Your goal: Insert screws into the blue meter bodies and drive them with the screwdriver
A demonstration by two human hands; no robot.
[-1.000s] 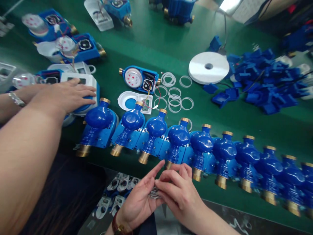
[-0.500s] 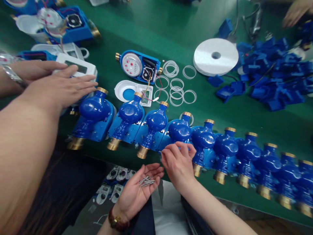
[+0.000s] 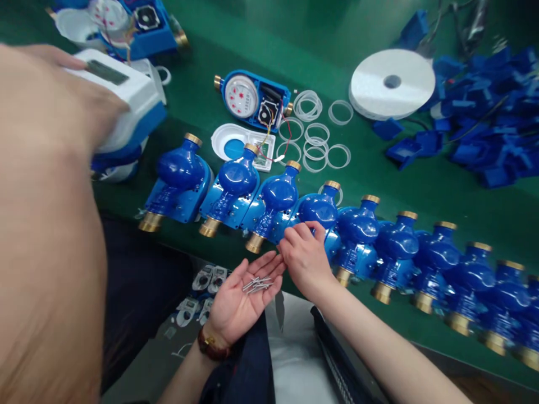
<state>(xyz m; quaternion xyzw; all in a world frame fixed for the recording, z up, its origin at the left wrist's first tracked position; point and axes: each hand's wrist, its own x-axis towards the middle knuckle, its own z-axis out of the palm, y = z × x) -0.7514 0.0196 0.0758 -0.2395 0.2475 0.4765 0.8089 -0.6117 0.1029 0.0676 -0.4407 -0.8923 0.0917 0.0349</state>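
Note:
My left hand (image 3: 240,303) lies palm up just below the table edge, fingers stretched out, with several small metal pins (image 3: 256,284) resting in it. My right hand (image 3: 305,255) is beside it with fingertips pinched together against the fourth blue water meter (image 3: 318,209). What the fingertips hold is hidden. That meter belongs to a long row of blue meter bodies with brass ends (image 3: 404,241) lying face down along the green table (image 3: 236,50).
A co-worker's large blurred arm (image 3: 46,224) fills the left and grips a white-topped meter (image 3: 126,92). Behind the row lie an open meter (image 3: 252,101), a white cover (image 3: 221,140), clear rings (image 3: 314,140), a white tape roll (image 3: 391,84) and a pile of blue plastic parts (image 3: 484,112).
My right hand left my left palm and went up to the fourth meter. My left hand opened flat. The co-worker's arm lifted the white-topped meter and swung closer.

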